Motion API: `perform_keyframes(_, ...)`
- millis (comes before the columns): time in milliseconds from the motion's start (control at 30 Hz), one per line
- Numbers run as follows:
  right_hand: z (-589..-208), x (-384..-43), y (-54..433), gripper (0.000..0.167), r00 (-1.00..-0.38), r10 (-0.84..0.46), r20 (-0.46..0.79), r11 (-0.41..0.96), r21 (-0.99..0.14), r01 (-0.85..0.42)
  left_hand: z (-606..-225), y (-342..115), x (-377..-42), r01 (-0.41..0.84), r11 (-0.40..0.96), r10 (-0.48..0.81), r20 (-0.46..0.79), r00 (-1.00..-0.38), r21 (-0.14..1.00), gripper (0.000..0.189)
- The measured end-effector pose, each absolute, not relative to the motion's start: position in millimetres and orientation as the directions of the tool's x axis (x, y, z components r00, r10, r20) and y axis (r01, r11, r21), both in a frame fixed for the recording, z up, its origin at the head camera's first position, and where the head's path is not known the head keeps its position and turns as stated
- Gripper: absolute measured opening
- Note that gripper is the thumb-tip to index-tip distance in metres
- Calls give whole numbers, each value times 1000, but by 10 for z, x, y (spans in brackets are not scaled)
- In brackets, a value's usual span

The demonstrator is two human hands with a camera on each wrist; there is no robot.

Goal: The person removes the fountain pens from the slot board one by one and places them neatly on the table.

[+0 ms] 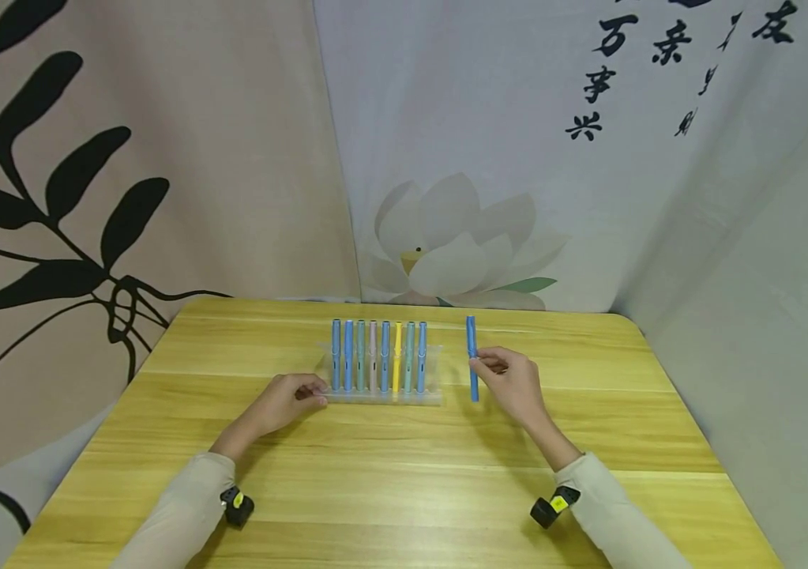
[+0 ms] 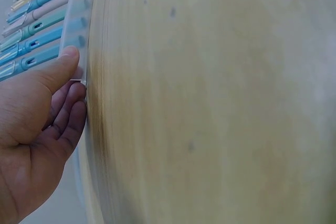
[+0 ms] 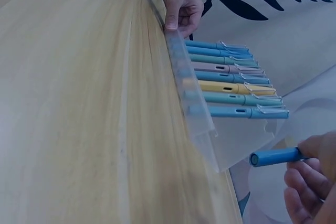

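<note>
A clear pen stand (image 1: 382, 399) holds several capped pens upright in a row: blue, green, pale purple and one yellow pen (image 1: 397, 356). My left hand (image 1: 295, 395) grips the stand's left end. In the left wrist view its thumb (image 2: 68, 59) lies on the clear front ledge, with the other fingers curled at the corner. To the right of the stand, my right hand (image 1: 513, 383) pinches a blue pen (image 1: 471, 332) between thumb and fingers. That pen is nearly upright and apart from the stand; the right wrist view shows its round lower end (image 3: 255, 159).
The stand is on a wooden table (image 1: 389, 490) with a light grain. Behind the table hangs a pale cloth (image 1: 460, 142) with a lotus print and dark characters. A leaf-patterned cloth (image 1: 233, 158) covers the left side. Black wrist cameras (image 1: 236, 506) sit at both cuffs.
</note>
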State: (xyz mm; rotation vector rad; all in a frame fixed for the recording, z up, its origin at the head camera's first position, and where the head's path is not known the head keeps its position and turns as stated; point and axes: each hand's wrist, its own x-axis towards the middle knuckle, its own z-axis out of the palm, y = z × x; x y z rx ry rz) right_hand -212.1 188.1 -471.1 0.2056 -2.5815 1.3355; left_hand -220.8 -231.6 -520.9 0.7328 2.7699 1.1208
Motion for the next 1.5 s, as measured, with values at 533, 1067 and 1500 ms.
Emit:
perform_keyframes(533,-4883,-2103,2099,27,-981,52,188,588,-800,-122,-5198,-2314,-2218,393,630,442,107,-891,670,14)
perform_keyframes(1067,-5024,-2138,2196,26,-989,98,114,636,-771,-26,-5184,-2297,-2208,386,635,444,92,-891,669,14)
perform_keyframes(1500,-5115,-2182,2235,24,-992,87,88,685,-728,-4,-5180,-2308,-2200,389,637,446,94,-890,665,15)
